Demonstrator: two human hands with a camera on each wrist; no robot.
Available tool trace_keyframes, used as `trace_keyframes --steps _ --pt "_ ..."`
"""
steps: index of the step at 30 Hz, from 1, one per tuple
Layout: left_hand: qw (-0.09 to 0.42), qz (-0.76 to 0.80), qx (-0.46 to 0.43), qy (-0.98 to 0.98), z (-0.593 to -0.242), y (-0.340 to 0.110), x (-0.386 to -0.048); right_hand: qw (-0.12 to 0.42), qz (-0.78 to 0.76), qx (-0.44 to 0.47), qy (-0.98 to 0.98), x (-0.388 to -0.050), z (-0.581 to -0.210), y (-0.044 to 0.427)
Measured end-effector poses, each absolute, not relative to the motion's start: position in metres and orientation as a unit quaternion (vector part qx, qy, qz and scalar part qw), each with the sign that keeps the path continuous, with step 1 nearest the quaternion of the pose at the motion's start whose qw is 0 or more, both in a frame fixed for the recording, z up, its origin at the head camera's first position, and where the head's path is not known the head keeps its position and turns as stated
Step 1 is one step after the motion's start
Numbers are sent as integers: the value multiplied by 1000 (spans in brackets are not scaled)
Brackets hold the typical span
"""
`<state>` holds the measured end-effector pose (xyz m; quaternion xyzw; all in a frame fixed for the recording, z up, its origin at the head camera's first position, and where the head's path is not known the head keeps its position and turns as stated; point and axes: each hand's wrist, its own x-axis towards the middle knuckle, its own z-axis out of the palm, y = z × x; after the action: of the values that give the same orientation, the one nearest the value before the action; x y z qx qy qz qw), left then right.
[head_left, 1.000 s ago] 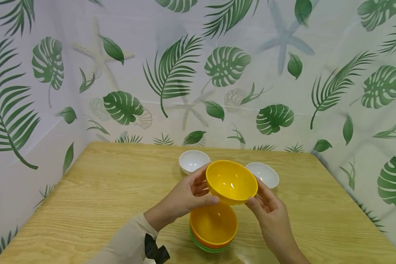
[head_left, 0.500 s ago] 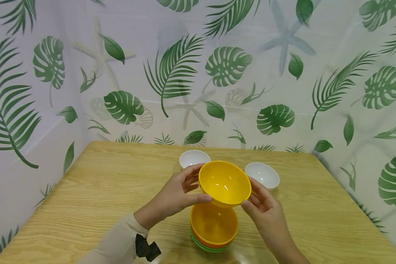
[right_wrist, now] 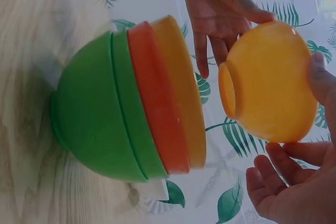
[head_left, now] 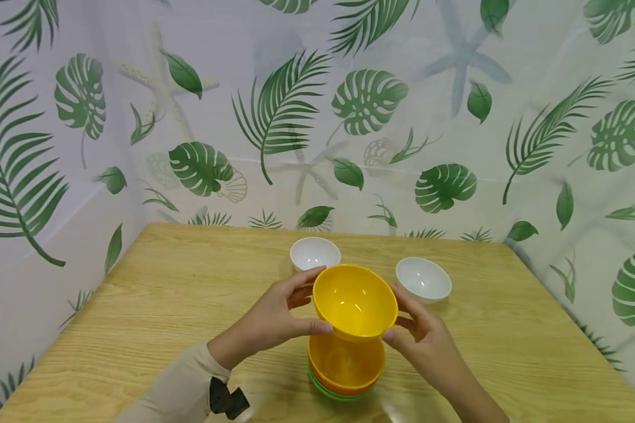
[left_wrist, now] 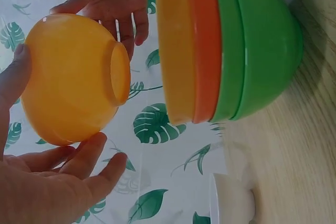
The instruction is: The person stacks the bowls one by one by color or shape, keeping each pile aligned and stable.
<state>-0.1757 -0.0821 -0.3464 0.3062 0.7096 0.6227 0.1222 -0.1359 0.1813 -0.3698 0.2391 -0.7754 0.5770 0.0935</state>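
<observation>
A yellow bowl (head_left: 354,302) is held in the air between both hands, its inside tilted toward the head camera. My left hand (head_left: 272,314) grips its left side, thumb near the front rim and fingers behind. On the opposite side my right hand (head_left: 425,338) holds it the same way. Both wrist views show the bowl's foot ring, apart from the stack. Below it stands a stack of nested bowls: a yellow-orange bowl (head_left: 346,361) on top, then an orange bowl (left_wrist: 206,45) and green bowls (left_wrist: 265,48) at the bottom.
Two white bowls stand farther back on the wooden table (head_left: 206,282): a left white bowl (head_left: 314,252), just behind the left fingers, and a right white bowl (head_left: 423,279). A leaf-patterned cloth (head_left: 296,129) hangs behind the table and along its sides.
Both hands have moved the yellow bowl a little left and down, nearer over the stack. More of the right white bowl shows now. The stack and white bowls stay put.
</observation>
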Motion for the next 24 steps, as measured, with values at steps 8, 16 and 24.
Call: trace_keyframes --steps 8,16,24 --pt "116 599 321 724 -355 -83 -180 91 521 251 -811 -139 -375 188" --pt "116 579 321 741 -362 -83 -178 97 496 245 -828 -137 -379 190" --pt "101 560 303 765 -377 -82 -172 76 488 230 -838 -134 -388 191"
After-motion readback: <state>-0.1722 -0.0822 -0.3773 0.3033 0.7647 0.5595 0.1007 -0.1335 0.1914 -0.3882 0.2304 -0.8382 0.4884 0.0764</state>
